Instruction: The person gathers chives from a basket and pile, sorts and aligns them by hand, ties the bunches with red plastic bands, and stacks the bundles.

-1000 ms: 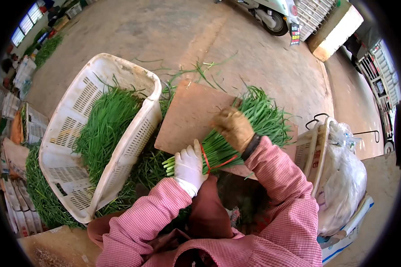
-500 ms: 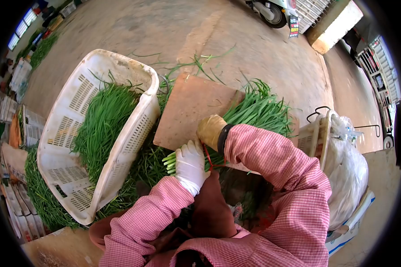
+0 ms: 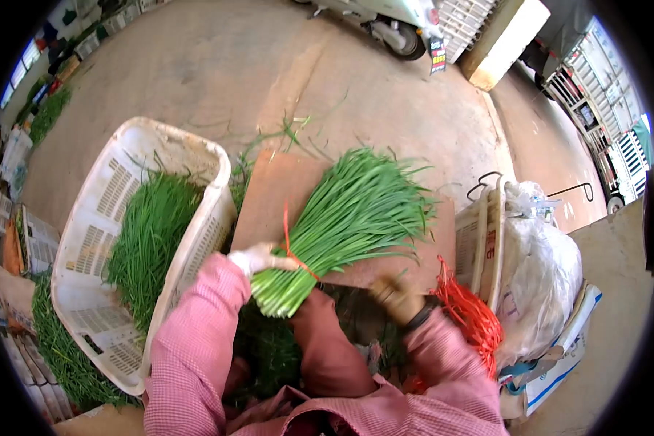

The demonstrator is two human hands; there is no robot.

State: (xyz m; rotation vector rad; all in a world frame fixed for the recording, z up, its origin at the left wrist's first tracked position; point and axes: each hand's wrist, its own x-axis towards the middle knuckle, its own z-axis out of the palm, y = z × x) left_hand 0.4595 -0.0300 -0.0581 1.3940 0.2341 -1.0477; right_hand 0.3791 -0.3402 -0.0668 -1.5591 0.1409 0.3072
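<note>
A bunch of garlic chives (image 3: 363, 211) lies across a brown board (image 3: 276, 178), its pale cut ends toward me and its green leaves fanned to the upper right. A red tie (image 3: 300, 264) circles the stems, one end sticking up. My left hand (image 3: 264, 259), in a white glove, is closed around the bunch just by the tie. My right hand (image 3: 398, 299), in a tan glove, is off the bunch near the board's front edge. Motion smears its fingers, so its grip is unclear. Beside my right forearm hangs a bundle of red ties (image 3: 469, 316).
A white plastic crate (image 3: 69, 280) with loose chives stands at left, tilted. More greens (image 3: 80, 356) lie beside it on the floor. To the right are another crate (image 3: 490, 247) and a clear plastic bag (image 3: 541, 269). A scooter (image 3: 392, 29) is parked at the back.
My right hand has left the bunch and moved right and down. The chives now lie in full view with the red tie around them. My head view has shifted, showing the red ties.
</note>
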